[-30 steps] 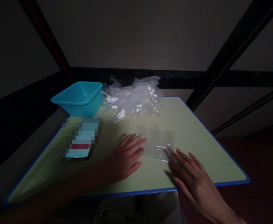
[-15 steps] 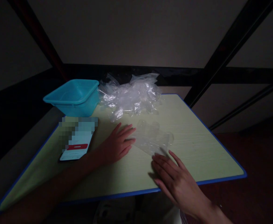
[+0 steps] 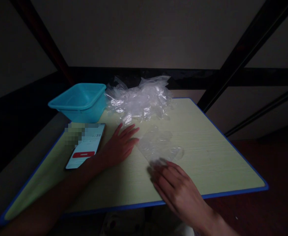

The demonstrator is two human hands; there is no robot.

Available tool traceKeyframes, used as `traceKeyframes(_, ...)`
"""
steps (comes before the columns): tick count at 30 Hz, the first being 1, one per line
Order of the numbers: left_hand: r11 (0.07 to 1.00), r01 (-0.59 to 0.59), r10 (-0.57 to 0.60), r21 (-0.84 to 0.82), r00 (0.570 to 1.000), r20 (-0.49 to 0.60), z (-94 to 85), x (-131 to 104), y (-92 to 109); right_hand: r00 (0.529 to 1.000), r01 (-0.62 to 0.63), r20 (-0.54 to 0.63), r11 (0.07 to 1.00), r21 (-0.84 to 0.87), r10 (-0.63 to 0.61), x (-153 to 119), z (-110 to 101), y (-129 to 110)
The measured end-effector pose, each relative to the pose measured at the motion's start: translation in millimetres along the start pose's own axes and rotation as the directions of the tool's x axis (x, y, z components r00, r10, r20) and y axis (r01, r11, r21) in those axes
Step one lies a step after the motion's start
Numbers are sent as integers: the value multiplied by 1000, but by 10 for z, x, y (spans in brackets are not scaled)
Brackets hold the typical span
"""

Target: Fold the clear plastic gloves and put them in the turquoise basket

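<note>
A clear plastic disposable glove [image 3: 158, 144] lies spread on the table, its finger parts toward the far and right sides. My left hand [image 3: 120, 144] rests at its left edge, palm down, fingers spread and holding nothing. At the near edge of the glove is my right hand [image 3: 174, 185], its fingers stretched out over the film; motion blurs the fingertips. Behind the glove sits a crumpled heap of similar clear plastic gloves [image 3: 141, 101].
A turquoise plastic basket [image 3: 85, 113] stands at the back left beside the heap. Left of my left hand lies a lit phone [image 3: 85, 160], partly covered by my forearm. The pale table [image 3: 222, 170] has a blue edge. A wall panel rises behind it.
My right hand has moved left along the glove's near edge. My left hand has shifted slightly left, its fingers still spread. The glove's film is a little more wrinkled.
</note>
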State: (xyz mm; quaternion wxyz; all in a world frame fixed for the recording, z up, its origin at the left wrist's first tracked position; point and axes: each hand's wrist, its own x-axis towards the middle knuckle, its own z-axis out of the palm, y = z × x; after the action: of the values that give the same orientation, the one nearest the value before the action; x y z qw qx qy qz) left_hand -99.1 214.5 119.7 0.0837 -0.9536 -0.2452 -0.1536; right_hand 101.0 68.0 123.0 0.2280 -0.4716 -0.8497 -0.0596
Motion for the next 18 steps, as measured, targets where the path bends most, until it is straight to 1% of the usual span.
traceKeyframes(2,998,-41,38,-50,998,-55,-11,3,23,1000,-19,15,999,-27,19,7,-22,43)
traceKeyframes(4,988,-97,87,-117,993,-86,-11,5,39,999,-18,44,998,-56,21,14,-35,72)
traceKeyframes(6,973,-151,136,-172,986,-99,0,6,50,998,-2,69,997,-77,7,27,-39,81)
traceKeyframes(9,960,-197,181,-197,979,-97,21,9,67,995,22,100,993,-116,-10,61,-38,68)
traceKeyframes(14,959,-202,189,-197,978,-83,19,15,105,988,91,137,977,-191,-65,130,-60,46)
traceKeyframes(18,960,-185,171,-212,982,-84,19,18,118,983,112,170,967,-229,-73,172,-81,49)
